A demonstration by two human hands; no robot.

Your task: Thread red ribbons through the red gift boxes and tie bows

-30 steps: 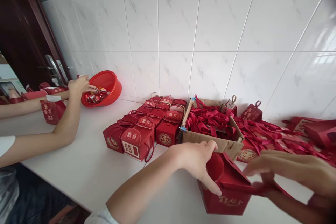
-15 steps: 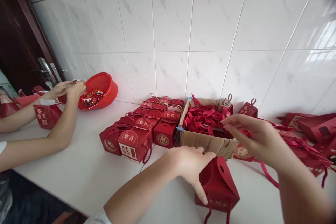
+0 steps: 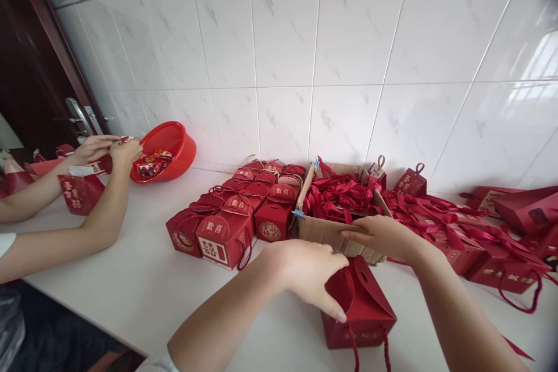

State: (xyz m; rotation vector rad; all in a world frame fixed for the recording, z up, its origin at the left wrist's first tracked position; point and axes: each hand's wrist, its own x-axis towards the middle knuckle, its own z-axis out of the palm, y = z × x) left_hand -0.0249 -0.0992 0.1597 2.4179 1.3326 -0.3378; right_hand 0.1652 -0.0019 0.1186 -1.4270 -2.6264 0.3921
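Observation:
A red gift box [image 3: 364, 325] with folded-down top flaps and twisted cord handles stands on the white table. My left hand [image 3: 307, 276] grips its left side, thumb towards me and fingers across the far top. My right hand [image 3: 379, 235] is just behind this box, by the front wall of the cardboard box [image 3: 320, 232]. Its fingers point left and look closed, apparently on a red ribbon; most of the ribbon is hidden, and a tail [image 3: 518, 349] shows beyond my forearm. Tangled red ribbons [image 3: 342, 195] fill the cardboard box.
Rows of closed red gift boxes [image 3: 231, 226] stand left of the cardboard box. Ribbon-tied boxes [image 3: 492, 261] line the right. Further left, another person's hands [image 3: 108, 148] hold a small item near a red basin [image 3: 185, 154] of wrapped sweets. A tiled wall [image 3: 349, 40] rises behind.
My right hand has come down and left from the ribbon pile to behind the gift box, a ribbon moving along. My left hand keeps its hold; the box has shifted slightly.

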